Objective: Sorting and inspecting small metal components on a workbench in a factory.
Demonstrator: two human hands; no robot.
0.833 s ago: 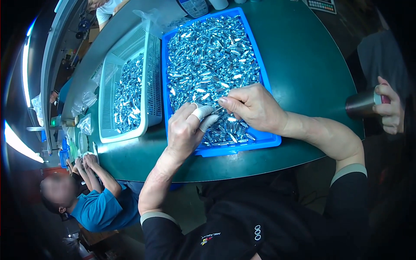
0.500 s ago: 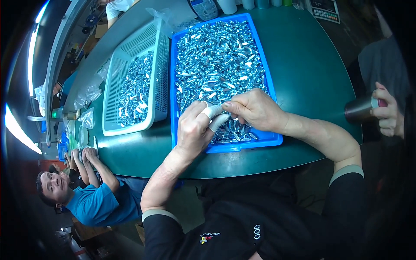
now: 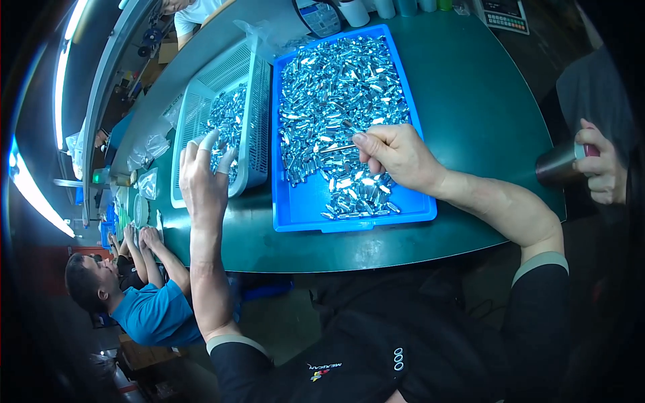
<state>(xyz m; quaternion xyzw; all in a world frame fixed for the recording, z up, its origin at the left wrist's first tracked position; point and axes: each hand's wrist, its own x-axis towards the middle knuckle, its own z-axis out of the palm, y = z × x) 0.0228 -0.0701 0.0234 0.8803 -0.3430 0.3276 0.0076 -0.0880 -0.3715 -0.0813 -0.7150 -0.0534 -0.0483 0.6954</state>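
Note:
My left hand (image 3: pixel 203 173) is raised over the near edge of a pale plastic basket (image 3: pixel 259 144). Its fingers are apart, with white finger covers on the thumb and some fingertips, and no part shows between them. Over the blue tray (image 3: pixel 295 213), my right hand (image 3: pixel 400 153) pinches a thin metal rod (image 3: pixel 339 148) between thumb and fingers, its free end pointing left. Beneath it, many small shiny metal parts (image 3: pixel 342 87) fill most of the tray. More such metal parts (image 3: pixel 232 111) lie in the basket.
Clear plastic bags (image 3: pixel 149 149) lie left of the basket. Cups (image 3: pixel 354 12) and a scale (image 3: pixel 505 15) stand at the far edge of the green table (image 3: pixel 470 101). At right, another person's hand holds a metal tumbler (image 3: pixel 559 166). A person in blue (image 3: pixel 151 309) sits at left.
My left hand has moved away from the right hand, leftward to the basket, and its fingers have opened. My right hand stays over the tray, the rod now showing.

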